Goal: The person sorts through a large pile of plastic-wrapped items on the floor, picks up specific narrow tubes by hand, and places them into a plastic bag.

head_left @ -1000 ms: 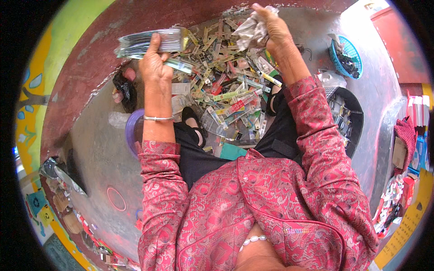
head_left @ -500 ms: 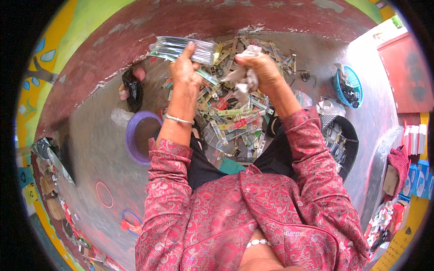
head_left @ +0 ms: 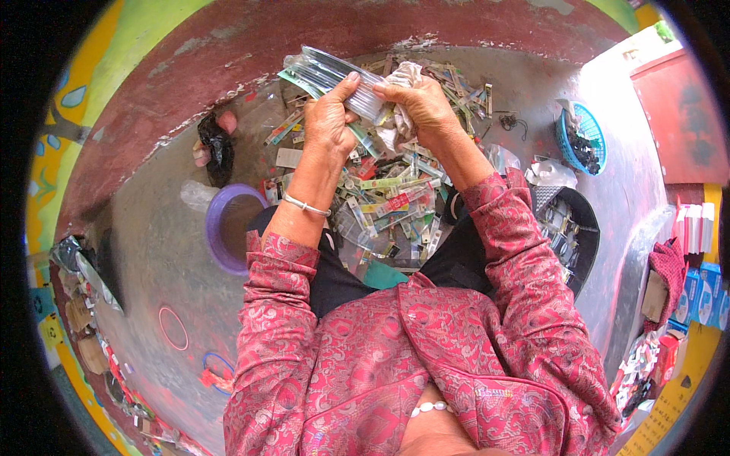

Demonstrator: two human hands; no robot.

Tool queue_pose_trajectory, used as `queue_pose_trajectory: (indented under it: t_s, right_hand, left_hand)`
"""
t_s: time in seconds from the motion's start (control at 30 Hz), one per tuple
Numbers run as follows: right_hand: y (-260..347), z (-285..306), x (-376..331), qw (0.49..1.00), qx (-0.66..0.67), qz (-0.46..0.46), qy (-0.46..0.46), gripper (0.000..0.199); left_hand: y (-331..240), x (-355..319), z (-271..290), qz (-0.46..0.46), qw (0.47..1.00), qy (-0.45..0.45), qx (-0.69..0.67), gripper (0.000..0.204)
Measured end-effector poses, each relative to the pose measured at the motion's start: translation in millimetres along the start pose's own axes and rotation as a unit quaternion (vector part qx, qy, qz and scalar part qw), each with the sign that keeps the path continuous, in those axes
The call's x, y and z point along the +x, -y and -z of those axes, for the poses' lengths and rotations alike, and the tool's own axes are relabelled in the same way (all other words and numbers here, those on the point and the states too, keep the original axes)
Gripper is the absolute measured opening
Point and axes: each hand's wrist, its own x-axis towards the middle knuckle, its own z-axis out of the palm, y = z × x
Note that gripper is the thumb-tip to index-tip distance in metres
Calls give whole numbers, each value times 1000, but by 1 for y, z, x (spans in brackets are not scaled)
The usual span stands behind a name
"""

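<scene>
Gripped between thumb and fingers, a stack of clear plastic packets with green edges (head_left: 328, 74) sits in the left hand (head_left: 328, 121) at the upper centre of the frame, its far end fanning out toward the upper left. The right hand (head_left: 423, 106), just beside it and touching the near end of the stack, is closed around a crumpled white plastic wrapper (head_left: 401, 99) that bulges between its fingers.

Below both hands, in the middle of the frame, a loose heap of small flat packets in green, red and clear plastic (head_left: 391, 201) spreads over the grey concrete floor (head_left: 152, 251) between the person's knees. A thin silver bangle (head_left: 306, 205) circles the left wrist, and both arms wear red patterned sleeves (head_left: 517, 258).

A round purple plastic bowl (head_left: 216, 228) stands left of centre, near the left forearm. A black round tub (head_left: 582, 235) holding more packets sits at the right, with a blue woven plastic basket (head_left: 582, 140) above it at the upper right. A black crumpled bag (head_left: 219, 148) lies at the upper left by the red-painted wall base (head_left: 228, 53).
</scene>
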Motion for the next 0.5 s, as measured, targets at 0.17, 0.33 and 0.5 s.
queue_pose_trajectory:
  t_s: [0.17, 0.33, 0.5]
  right_hand:
    - [17, 24, -1, 997, 2, -74, 0, 22]
    - [29, 32, 0, 996, -78, -12, -39, 25]
    - [8, 6, -8, 994, -102, -30, 35, 25]
  left_hand:
    - [1, 8, 13, 3, 1000, 5, 24, 10]
    - [3, 2, 6, 13, 994, -8, 108, 13]
    - [-1, -1, 5, 7, 990, 40, 137, 22]
